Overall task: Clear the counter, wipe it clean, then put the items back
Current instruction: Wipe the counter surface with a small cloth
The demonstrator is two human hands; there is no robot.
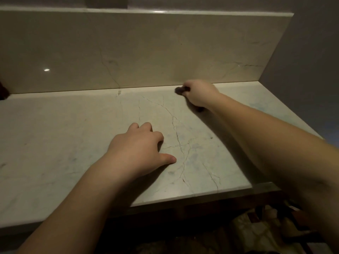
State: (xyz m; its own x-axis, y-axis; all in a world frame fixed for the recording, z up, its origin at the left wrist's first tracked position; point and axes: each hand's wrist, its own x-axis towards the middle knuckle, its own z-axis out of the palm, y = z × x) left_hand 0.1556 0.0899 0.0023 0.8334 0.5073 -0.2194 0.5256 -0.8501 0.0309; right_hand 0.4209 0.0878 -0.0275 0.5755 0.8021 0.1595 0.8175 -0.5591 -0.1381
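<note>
The pale marble counter (64,136) lies bare in front of me in dim light. My right hand (199,93) is far back, close to the backsplash, shut on a small dark cloth (179,90) that pokes out past my fingers and presses on the counter. A bit of the cloth also shows under my wrist. My left hand (139,149) rests palm down on the middle of the counter, fingers curled a little, thumb out, holding nothing.
A glossy beige backsplash (146,50) rises behind the counter, with a grey wall (308,52) closing the right end. A dark object (3,90) sits at the far left edge. Below the counter's front edge (183,197) is a patterned floor or rug (256,228).
</note>
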